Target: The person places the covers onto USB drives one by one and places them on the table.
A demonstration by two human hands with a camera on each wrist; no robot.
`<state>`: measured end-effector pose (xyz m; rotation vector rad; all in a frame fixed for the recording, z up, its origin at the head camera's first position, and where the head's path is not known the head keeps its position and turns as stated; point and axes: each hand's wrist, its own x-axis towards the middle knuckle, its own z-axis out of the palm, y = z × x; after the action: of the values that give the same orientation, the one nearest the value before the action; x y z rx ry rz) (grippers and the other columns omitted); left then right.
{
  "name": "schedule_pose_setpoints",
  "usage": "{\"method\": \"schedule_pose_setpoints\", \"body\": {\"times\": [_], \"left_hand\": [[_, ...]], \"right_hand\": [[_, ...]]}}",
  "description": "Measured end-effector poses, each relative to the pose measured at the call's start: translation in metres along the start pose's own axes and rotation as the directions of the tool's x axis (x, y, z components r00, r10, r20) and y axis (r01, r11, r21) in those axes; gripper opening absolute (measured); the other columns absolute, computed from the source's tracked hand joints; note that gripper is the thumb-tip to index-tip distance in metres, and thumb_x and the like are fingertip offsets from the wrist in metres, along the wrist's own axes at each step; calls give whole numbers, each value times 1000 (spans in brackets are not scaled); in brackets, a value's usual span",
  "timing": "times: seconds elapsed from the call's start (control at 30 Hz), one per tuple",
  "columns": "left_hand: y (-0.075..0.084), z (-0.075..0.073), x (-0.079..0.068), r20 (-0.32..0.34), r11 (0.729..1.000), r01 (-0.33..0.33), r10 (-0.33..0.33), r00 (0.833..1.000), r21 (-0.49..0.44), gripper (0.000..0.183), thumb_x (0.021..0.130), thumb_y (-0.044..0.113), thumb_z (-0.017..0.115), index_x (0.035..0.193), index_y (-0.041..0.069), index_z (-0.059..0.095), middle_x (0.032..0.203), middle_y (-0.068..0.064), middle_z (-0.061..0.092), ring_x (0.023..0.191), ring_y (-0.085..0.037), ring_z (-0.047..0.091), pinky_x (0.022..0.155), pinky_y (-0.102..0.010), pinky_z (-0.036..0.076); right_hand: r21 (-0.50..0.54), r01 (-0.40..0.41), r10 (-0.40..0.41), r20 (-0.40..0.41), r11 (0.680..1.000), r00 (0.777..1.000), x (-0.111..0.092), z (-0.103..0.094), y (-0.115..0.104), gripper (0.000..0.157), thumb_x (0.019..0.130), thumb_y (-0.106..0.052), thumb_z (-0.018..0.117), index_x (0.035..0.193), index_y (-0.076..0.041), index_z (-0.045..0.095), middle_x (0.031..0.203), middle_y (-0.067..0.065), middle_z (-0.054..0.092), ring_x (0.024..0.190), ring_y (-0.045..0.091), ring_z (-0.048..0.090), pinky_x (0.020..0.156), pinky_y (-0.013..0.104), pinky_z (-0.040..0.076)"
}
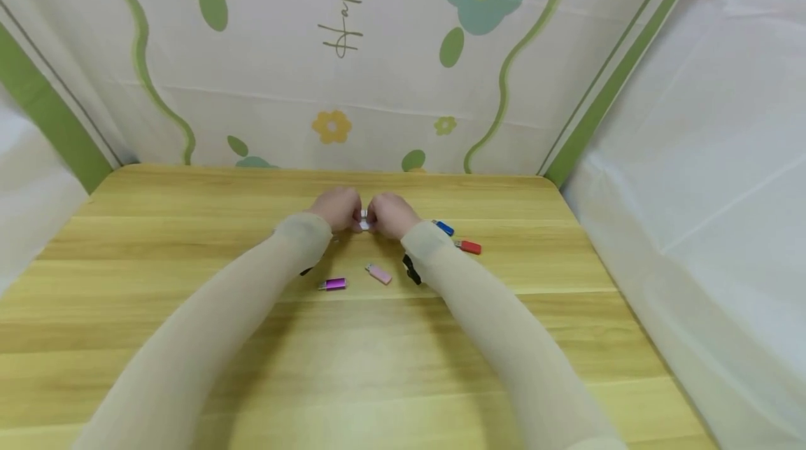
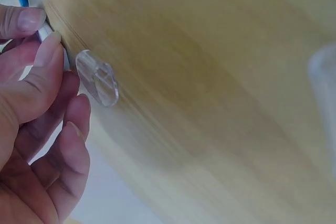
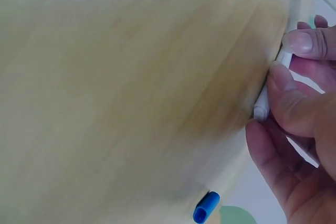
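Both hands meet near the far side of the wooden table, at a small white USB stick (image 1: 364,225). My left hand (image 1: 340,208) pinches it between thumb and fingers from the left. From the right, my right hand (image 1: 392,215) pinches its other end, and the white end (image 3: 261,107) pokes out past that thumb. Fingers cover much of the stick. Close by the left fingertips lies a clear plastic cap (image 2: 98,78) on the table. A blue hollow cap-like piece (image 3: 206,207) lies near my right hand.
A blue USB stick (image 1: 443,227) and a red USB stick (image 1: 469,247) lie right of the hands. Nearer are a pink USB stick (image 1: 379,273) and a purple USB stick (image 1: 334,284). A flowered cloth (image 1: 390,79) hangs behind the table's far edge.
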<state>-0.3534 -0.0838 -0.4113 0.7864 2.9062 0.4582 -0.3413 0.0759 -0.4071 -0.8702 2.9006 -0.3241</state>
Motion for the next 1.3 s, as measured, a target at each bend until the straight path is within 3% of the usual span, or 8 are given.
{"method": "schedule_pose_setpoints", "body": {"times": [0.23, 0.57, 1.07, 1.3], "left_hand": [[5, 1, 2, -21, 999, 10, -9, 1000, 47, 23, 71, 13, 89, 64, 10, 68, 71, -1, 66, 73, -22, 60, 72, -37, 53], [9, 3, 1, -62, 999, 13, -11, 998, 33, 23, 72, 7, 87, 63, 9, 66, 69, -2, 65, 74, -23, 60, 74, -38, 52], [1, -1, -4, -42, 1000, 14, -13, 999, 22, 19, 67, 5, 89, 65, 9, 71, 70, -1, 67, 72, -22, 62, 74, -36, 54], [1, -4, -13, -47, 999, -32, 32, 998, -7, 17, 69, 16, 91, 66, 11, 75, 70, 2, 69, 73, -19, 63, 75, -35, 54]], "right_hand": [[33, -56, 56, -8, 998, 998, 3, 4, -2, 5, 86, -6, 77, 91, -7, 77, 92, 3, 73, 88, 17, 65, 84, 28, 53], [47, -118, 118, -15, 992, 993, 2, 2, -6, 7, 85, -4, 77, 92, -6, 76, 94, 5, 72, 89, 18, 65, 85, 28, 53], [50, -95, 97, -39, 994, 995, -1, 4, -17, 5, 87, -5, 76, 92, -5, 78, 94, 5, 73, 88, 17, 66, 81, 27, 54], [5, -95, 95, -23, 995, 995, -8, 3, -20, 9, 90, 0, 70, 91, -5, 77, 92, 5, 72, 77, 16, 60, 77, 27, 53]]}}
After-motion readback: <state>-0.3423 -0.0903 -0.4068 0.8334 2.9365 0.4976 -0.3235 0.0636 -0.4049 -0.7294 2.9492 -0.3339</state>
